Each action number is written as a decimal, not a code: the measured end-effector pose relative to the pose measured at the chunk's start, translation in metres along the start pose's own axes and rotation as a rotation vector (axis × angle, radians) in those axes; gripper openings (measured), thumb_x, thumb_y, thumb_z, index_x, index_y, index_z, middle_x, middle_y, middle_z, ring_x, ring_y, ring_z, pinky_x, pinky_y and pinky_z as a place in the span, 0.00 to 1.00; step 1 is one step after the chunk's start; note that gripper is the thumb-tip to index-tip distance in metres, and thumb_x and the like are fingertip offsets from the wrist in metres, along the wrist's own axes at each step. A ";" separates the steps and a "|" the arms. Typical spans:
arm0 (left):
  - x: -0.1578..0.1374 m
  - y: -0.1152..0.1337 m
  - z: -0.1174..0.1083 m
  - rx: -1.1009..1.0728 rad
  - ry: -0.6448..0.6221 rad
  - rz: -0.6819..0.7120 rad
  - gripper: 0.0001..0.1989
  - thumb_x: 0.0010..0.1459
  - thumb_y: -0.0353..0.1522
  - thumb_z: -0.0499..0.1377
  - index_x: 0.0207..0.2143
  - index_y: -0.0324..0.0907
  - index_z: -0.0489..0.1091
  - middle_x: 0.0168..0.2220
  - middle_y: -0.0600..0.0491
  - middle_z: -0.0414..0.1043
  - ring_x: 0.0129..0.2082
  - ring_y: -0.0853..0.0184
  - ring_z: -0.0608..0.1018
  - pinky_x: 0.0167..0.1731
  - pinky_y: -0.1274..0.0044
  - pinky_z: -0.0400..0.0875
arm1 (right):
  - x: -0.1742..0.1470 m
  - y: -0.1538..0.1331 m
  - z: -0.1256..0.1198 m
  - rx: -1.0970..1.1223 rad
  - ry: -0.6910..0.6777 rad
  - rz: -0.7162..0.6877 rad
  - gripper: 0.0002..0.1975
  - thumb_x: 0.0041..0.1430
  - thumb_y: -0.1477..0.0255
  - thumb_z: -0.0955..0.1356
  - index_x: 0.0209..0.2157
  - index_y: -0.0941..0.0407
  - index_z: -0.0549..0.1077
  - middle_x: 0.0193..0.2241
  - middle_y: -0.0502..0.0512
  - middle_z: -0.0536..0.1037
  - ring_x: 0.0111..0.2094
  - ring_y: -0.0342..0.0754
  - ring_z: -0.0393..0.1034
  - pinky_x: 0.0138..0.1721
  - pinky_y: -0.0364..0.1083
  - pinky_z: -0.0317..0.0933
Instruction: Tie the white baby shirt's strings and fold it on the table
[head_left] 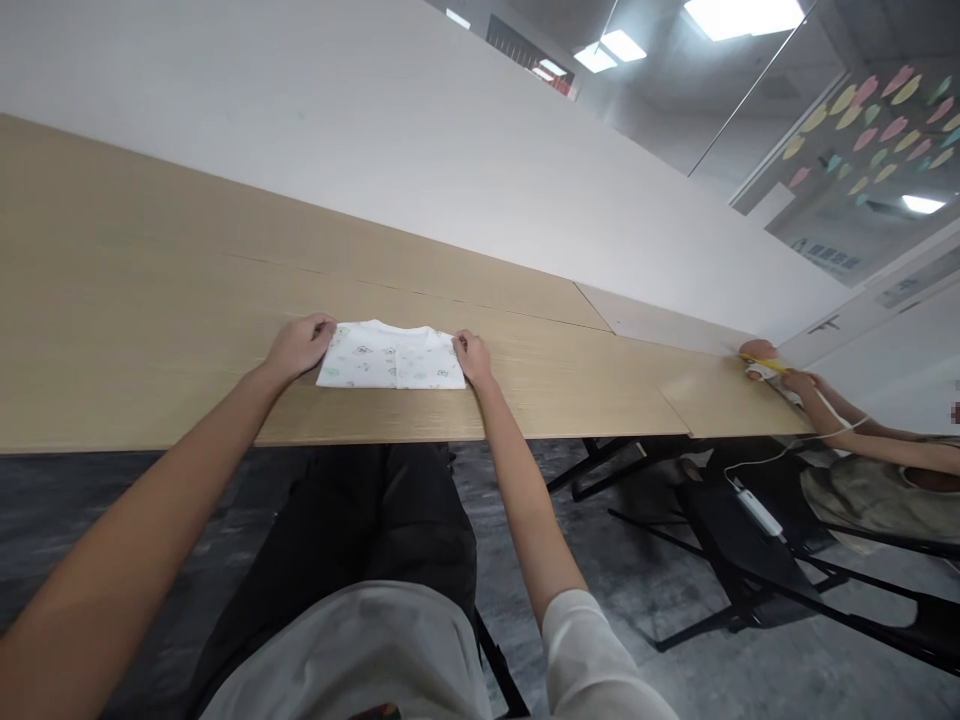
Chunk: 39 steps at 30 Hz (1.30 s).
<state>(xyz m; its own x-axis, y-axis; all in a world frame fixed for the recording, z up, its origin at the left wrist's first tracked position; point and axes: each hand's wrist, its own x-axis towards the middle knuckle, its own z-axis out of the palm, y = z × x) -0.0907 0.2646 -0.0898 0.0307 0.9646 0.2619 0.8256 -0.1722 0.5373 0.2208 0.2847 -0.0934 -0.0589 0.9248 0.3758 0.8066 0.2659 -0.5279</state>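
Observation:
A small white baby shirt (pixel 394 358) with a scattered coloured print lies folded into a flat, wide shape on the wooden table (pixel 150 330). Its neckline faces away from me, and a seam runs down the middle. My left hand (pixel 301 345) is closed on the upper left corner, fingertips pinching the cloth. At the upper right corner my right hand (pixel 472 357) grips the edge between thumb and curled fingers. The cloth between both hands looks fairly flat.
A white wall panel (pixel 337 130) rises behind the table. Far right, another person's hands (pixel 802 383) hold a doll (pixel 759 352) at the table. A black folding chair (pixel 750 550) with a white power strip (pixel 759 512) on it stands to the right.

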 end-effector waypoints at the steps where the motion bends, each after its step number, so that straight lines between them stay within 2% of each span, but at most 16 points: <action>1: 0.000 0.000 0.000 -0.001 0.002 0.001 0.21 0.64 0.36 0.45 0.48 0.32 0.70 0.46 0.46 0.74 0.40 0.67 0.71 0.43 0.77 0.62 | 0.001 0.000 0.000 -0.006 -0.010 -0.007 0.09 0.64 0.72 0.62 0.39 0.57 0.72 0.38 0.57 0.77 0.42 0.49 0.68 0.44 0.44 0.59; 9: -0.002 0.002 -0.003 0.013 0.041 0.010 0.23 0.64 0.37 0.44 0.48 0.30 0.69 0.47 0.43 0.73 0.41 0.66 0.70 0.43 0.76 0.62 | -0.001 0.000 -0.001 0.032 -0.010 -0.002 0.10 0.65 0.72 0.61 0.41 0.57 0.73 0.39 0.57 0.78 0.39 0.48 0.70 0.43 0.44 0.60; 15: 0.002 -0.005 0.002 0.011 -0.036 0.023 0.21 0.62 0.37 0.47 0.45 0.33 0.72 0.46 0.46 0.75 0.40 0.66 0.71 0.42 0.76 0.62 | -0.001 0.001 0.001 0.033 -0.035 -0.006 0.10 0.62 0.75 0.62 0.38 0.58 0.75 0.39 0.57 0.78 0.39 0.47 0.71 0.43 0.43 0.60; 18: 0.001 -0.005 0.001 -0.047 -0.062 0.039 0.22 0.61 0.41 0.49 0.44 0.33 0.73 0.46 0.47 0.75 0.39 0.67 0.71 0.41 0.77 0.63 | 0.000 0.001 0.002 0.021 -0.053 -0.031 0.11 0.60 0.78 0.63 0.36 0.59 0.77 0.40 0.58 0.79 0.42 0.48 0.70 0.46 0.44 0.60; 21: -0.001 -0.003 0.000 -0.096 -0.088 0.045 0.24 0.59 0.44 0.51 0.44 0.33 0.73 0.44 0.48 0.76 0.37 0.67 0.71 0.38 0.78 0.62 | 0.000 0.002 0.001 0.028 -0.059 -0.066 0.11 0.61 0.77 0.63 0.35 0.59 0.78 0.40 0.60 0.79 0.43 0.49 0.70 0.48 0.45 0.59; 26: -0.001 -0.004 0.001 -0.161 -0.084 0.006 0.23 0.57 0.43 0.53 0.43 0.33 0.73 0.41 0.49 0.76 0.36 0.68 0.71 0.36 0.78 0.62 | -0.002 0.004 0.001 0.081 -0.074 -0.056 0.09 0.60 0.75 0.64 0.32 0.59 0.77 0.36 0.58 0.79 0.38 0.47 0.71 0.44 0.43 0.61; 30: 0.000 -0.006 0.003 -0.183 -0.031 0.004 0.22 0.58 0.43 0.52 0.43 0.33 0.72 0.41 0.48 0.75 0.35 0.69 0.70 0.36 0.78 0.62 | -0.002 0.005 0.003 0.114 -0.023 -0.024 0.10 0.62 0.73 0.63 0.36 0.59 0.76 0.36 0.56 0.79 0.37 0.46 0.71 0.41 0.42 0.61; 35: -0.001 -0.005 0.002 -0.131 -0.041 0.071 0.23 0.59 0.43 0.50 0.43 0.33 0.71 0.41 0.48 0.75 0.36 0.68 0.71 0.37 0.78 0.63 | -0.003 0.002 0.002 0.081 -0.028 -0.031 0.09 0.62 0.75 0.64 0.36 0.60 0.76 0.36 0.56 0.79 0.37 0.46 0.71 0.40 0.41 0.61; 39: 0.001 -0.003 0.001 -0.053 -0.074 0.047 0.22 0.56 0.44 0.51 0.40 0.36 0.74 0.40 0.48 0.76 0.36 0.65 0.73 0.36 0.77 0.63 | -0.002 0.000 0.001 0.000 -0.051 -0.010 0.09 0.60 0.75 0.65 0.34 0.60 0.78 0.36 0.57 0.79 0.38 0.46 0.71 0.42 0.42 0.60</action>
<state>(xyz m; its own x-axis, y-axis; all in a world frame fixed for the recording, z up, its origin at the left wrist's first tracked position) -0.0925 0.2662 -0.0918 0.1116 0.9671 0.2285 0.7913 -0.2256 0.5683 0.2203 0.2832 -0.0948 -0.0968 0.9347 0.3419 0.8057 0.2753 -0.5245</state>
